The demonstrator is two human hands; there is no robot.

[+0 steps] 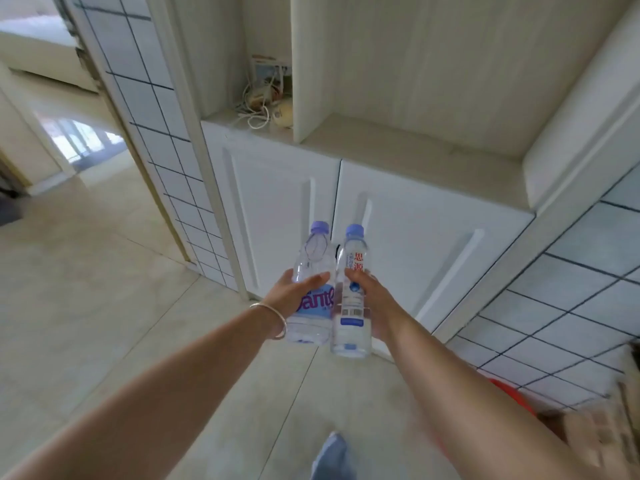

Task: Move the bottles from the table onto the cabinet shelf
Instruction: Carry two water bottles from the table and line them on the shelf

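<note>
My left hand (294, 292) grips a clear water bottle with a light blue label and purple cap (313, 271). Beside it, my right hand (372, 299) holds a slimmer clear bottle with red characters and a blue cap (351, 306). Both bottles stand upright, side by side and nearly touching, held out over the floor in front of the white cabinet's doors (398, 237). Above and beyond them lies the open cabinet shelf (415, 147), beige and bare in its wide right bay.
A narrower left bay of the shelf holds tangled white cables and small items (266, 105). A tiled pillar (166, 150) stands left of the cabinet, a tiled wall (571, 299) on the right. Something red (509, 393) and a cardboard box (595, 434) sit low right.
</note>
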